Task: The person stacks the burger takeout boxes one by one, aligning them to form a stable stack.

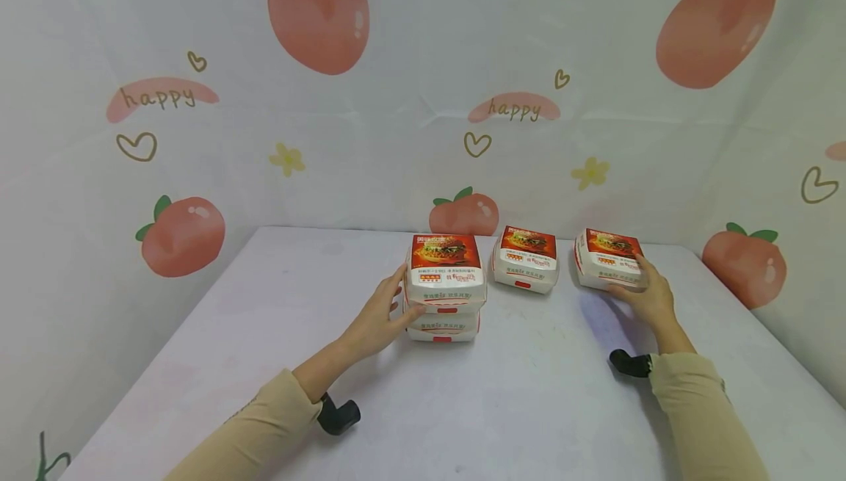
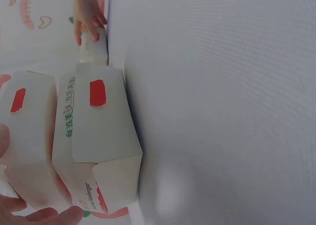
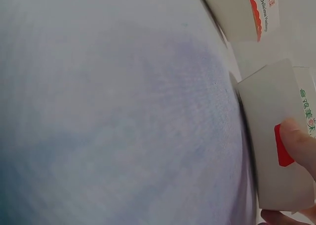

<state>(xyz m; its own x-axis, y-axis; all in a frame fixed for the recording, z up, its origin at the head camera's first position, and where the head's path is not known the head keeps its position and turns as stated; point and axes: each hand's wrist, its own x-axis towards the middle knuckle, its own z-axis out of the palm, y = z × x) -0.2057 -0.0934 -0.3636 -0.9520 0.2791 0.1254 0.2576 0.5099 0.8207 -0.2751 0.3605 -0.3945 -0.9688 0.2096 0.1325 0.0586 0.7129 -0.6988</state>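
Note:
Two white burger boxes with red burger-picture lids stand stacked near mid-table, the upper box point(image 1: 446, 283) resting on the lower box point(image 1: 443, 328). My left hand point(image 1: 377, 323) grips the upper one at its left front corner, thumb on the front and fingers along the left side. At the back right, my right hand point(image 1: 651, 301) holds another burger box point(image 1: 603, 264). Its thumb point(image 3: 298, 143) presses the red front tab in the right wrist view, and its other fingers are at the right side. Between the stack and that box sits a separate burger box point(image 1: 525, 264).
All the boxes stand on a pale table point(image 1: 515, 400). Behind it hangs a white cloth point(image 1: 383, 150) printed with fruit, hearts and lettering. Black curved pieces point(image 1: 339, 416) stick out below both sleeves.

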